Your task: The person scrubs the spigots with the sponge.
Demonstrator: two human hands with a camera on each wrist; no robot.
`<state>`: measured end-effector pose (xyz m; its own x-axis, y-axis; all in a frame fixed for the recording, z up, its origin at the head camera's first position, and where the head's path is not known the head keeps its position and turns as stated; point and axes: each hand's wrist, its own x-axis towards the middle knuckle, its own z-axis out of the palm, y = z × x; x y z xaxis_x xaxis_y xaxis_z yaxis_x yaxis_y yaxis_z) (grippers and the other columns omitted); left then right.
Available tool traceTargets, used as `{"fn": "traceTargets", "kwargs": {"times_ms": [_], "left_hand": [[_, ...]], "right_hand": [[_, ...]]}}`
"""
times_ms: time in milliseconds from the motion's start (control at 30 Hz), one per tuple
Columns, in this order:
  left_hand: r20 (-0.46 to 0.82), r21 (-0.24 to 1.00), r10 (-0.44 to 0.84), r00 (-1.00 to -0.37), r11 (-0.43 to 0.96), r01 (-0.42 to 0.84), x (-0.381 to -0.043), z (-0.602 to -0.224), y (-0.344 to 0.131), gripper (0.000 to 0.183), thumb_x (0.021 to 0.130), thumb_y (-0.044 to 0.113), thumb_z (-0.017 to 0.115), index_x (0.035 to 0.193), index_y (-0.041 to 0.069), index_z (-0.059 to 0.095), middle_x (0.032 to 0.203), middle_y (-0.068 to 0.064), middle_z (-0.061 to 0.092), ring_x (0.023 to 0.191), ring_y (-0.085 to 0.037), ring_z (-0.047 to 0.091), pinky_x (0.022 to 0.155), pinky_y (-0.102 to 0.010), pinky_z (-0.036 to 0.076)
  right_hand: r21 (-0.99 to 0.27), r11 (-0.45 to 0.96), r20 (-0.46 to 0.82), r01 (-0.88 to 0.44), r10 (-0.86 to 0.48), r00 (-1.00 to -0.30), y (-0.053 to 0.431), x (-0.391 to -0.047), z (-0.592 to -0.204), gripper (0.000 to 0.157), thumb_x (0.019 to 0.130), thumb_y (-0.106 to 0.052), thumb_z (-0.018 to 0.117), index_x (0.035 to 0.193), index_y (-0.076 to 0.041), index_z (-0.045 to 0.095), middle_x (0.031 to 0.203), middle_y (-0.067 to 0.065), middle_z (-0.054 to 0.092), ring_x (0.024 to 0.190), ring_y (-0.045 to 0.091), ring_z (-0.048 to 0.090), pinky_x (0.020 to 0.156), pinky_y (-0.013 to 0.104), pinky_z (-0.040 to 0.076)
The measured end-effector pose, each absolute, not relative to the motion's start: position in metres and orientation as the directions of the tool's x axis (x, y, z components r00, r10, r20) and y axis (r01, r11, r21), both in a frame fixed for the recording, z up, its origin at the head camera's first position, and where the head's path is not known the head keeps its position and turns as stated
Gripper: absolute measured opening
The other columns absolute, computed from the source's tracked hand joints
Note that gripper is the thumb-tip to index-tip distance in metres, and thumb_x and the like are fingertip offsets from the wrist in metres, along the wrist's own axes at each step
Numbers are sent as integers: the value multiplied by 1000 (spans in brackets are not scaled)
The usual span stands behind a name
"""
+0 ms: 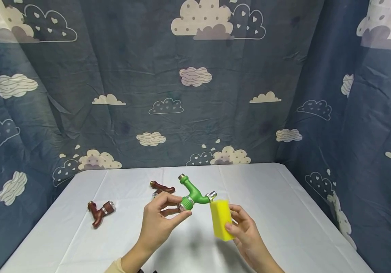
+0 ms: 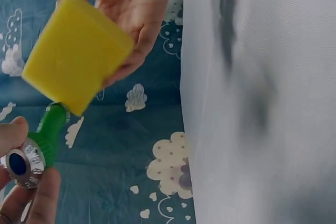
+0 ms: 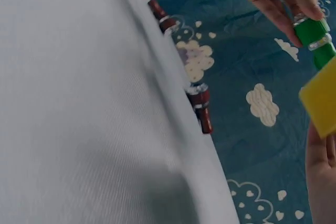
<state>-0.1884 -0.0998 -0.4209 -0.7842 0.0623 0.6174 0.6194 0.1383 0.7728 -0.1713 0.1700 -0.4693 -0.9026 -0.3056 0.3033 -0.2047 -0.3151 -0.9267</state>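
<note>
Above the table, my left hand point(image 1: 159, 218) pinches a green tap point(image 1: 195, 194) by its knob end, between thumb and fingers. The tap has a brass threaded inlet at the top and a silver spout tip pointing right. My right hand point(image 1: 248, 233) grips a yellow sponge point(image 1: 221, 220), thumb on its near face and fingers behind. The sponge's top edge is at the tap's spout; whether they touch I cannot tell. In the left wrist view the sponge point(image 2: 79, 53) overlaps the far end of the green tap point(image 2: 50, 135). The right wrist view shows the sponge point(image 3: 321, 100) partly cut off.
A brown tap point(image 1: 100, 213) lies on the white-covered table point(image 1: 267, 197) at the left. Behind my left hand lies another brown tap point(image 1: 161, 187), partly hidden. Dark blue cloud-patterned cloth point(image 1: 130, 76) hangs at the back and sides.
</note>
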Motion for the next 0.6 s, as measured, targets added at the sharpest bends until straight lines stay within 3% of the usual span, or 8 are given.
{"fn": "traceTargets", "kwargs": {"times_ms": [167,233,467,600], "left_hand": [[656,724,117,-745,179,666,-186,-423,-96,32,79,10,97,102,10,76,101,-7,73,91,-11,76,75,-30,69],[682,695,122,-721,197,691,-184,-423,-96,31,79,8,97,102,11,76,101,-5,73,92,-12,76,74,-29,68],[770,569,149,-621,282,773,-180,-422,-93,33,75,0,97,100,10,77,102,-3,74,92,-16,74,73,-23,67],[784,534,149,-602,331,778,-178,-421,-93,34,73,-1,97,100,9,78,101,-1,74,90,-15,73,74,-20,66]], "right_hand": [[-902,-11,428,-433,-178,-886,163,-169,-471,45,95,3,75,136,-7,61,129,-2,67,110,11,69,95,21,60],[-859,96,488,-503,-146,-861,160,-169,-472,47,91,2,81,134,-6,64,130,-1,66,111,11,68,99,19,57],[-550,448,735,-705,-141,-664,154,-170,-479,64,72,1,95,127,-24,73,129,3,63,117,9,60,101,11,53],[-426,536,786,-729,-179,-591,154,-170,-480,68,68,2,95,126,-27,74,131,3,61,115,15,60,103,5,47]]}}
